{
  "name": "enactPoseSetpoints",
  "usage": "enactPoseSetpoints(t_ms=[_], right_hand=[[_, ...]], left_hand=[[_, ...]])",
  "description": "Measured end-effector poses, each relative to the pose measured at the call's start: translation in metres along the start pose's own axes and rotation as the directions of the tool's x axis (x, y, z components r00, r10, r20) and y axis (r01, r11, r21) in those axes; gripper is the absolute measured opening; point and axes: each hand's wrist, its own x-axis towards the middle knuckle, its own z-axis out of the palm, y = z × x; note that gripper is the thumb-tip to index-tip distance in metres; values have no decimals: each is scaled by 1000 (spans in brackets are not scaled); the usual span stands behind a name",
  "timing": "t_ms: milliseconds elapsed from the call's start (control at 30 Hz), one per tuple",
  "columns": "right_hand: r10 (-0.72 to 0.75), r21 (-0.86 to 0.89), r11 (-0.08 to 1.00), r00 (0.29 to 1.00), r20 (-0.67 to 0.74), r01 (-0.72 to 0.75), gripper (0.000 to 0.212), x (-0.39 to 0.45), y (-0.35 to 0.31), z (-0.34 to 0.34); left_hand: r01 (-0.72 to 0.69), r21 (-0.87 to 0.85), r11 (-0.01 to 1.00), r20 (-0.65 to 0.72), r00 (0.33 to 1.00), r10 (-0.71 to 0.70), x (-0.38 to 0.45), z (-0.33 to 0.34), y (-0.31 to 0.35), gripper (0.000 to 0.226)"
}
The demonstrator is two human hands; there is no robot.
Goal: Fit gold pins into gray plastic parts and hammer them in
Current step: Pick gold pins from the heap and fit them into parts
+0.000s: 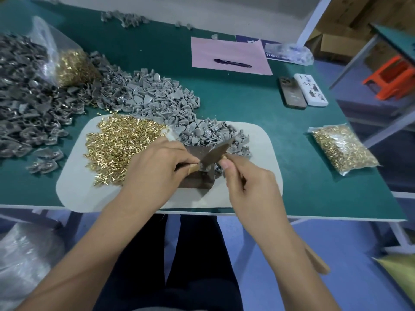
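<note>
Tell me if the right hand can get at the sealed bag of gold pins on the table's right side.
Probably yes: the bag of gold pins lies in the open to the right hand's side, but its fingers hold a blurred tool.

shiny gold metal pins point(121, 142), matt gray plastic parts point(157, 97), pink paper point(229, 55)

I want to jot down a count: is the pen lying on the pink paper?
Yes, the dark pen lies flat across the pink paper at the far side of the green table.
</note>
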Motion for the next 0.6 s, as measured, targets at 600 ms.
enactPoseSetpoints(t_ms=[600], right_hand=[[18,-181,983,1000,-3,-18,28,0,-9,-3]], left_hand=[[-5,-12,1000,4,1000,5,1,1,-2,9]])
